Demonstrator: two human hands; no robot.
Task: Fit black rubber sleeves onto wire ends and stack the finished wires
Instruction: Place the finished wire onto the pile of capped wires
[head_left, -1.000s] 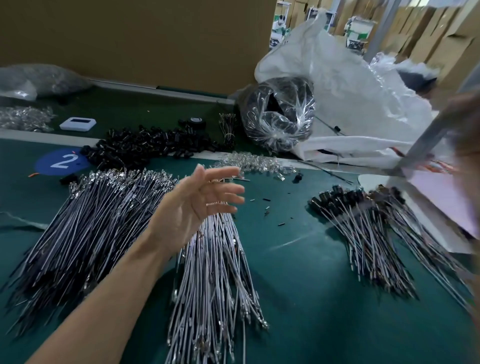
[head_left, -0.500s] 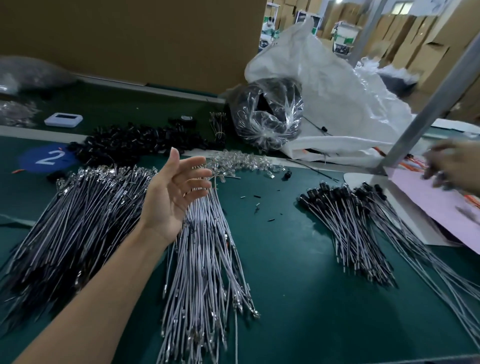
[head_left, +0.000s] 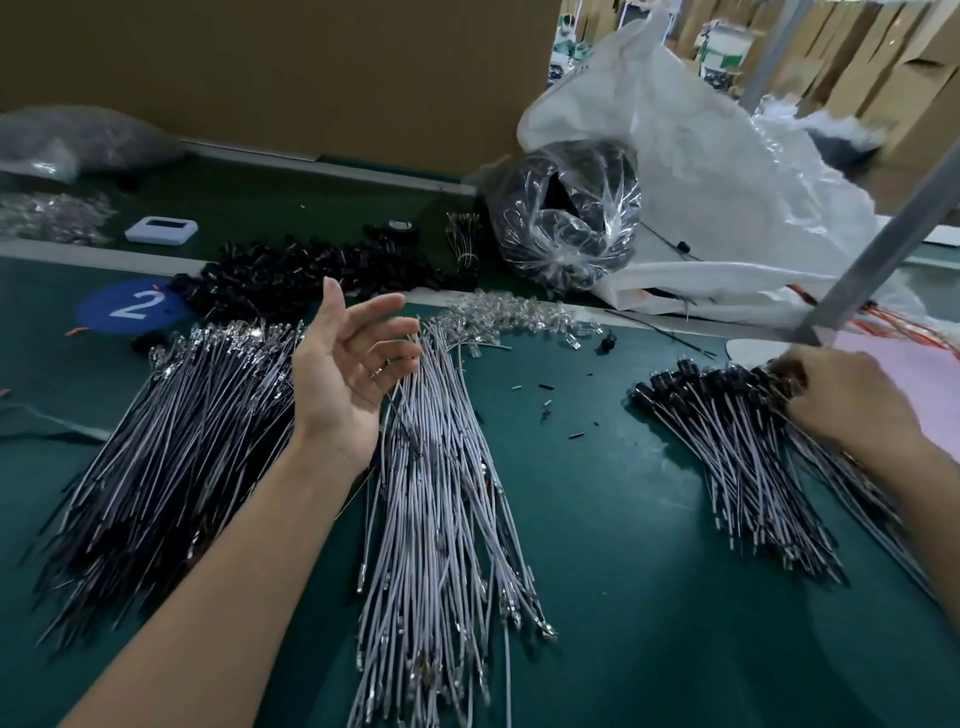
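Note:
My left hand (head_left: 345, 371) hovers palm up with relaxed fingers between a dark wire pile (head_left: 171, 441) on the left and a white wire bundle (head_left: 441, 493) in the middle, holding nothing. My right hand (head_left: 841, 400) lies knuckles up on the far end of the finished wires (head_left: 727, 441), whose ends carry black sleeves; its fingertips are hidden, so its grip is unclear. Loose black rubber sleeves (head_left: 311, 275) are heaped at the back, beyond the dark pile.
Clear small parts (head_left: 514, 317) lie behind the white bundle. A plastic-wrapped black bundle (head_left: 571, 223) and a big white bag (head_left: 701, 182) stand at the back right. A grey metal post (head_left: 883, 239) slants over the right side. A blue "2" sticker (head_left: 132, 306) marks the green table.
My right hand has come down from the pink sheet at the far right onto the sleeved ends of the finished wires. My left hand has stayed open above the piles.

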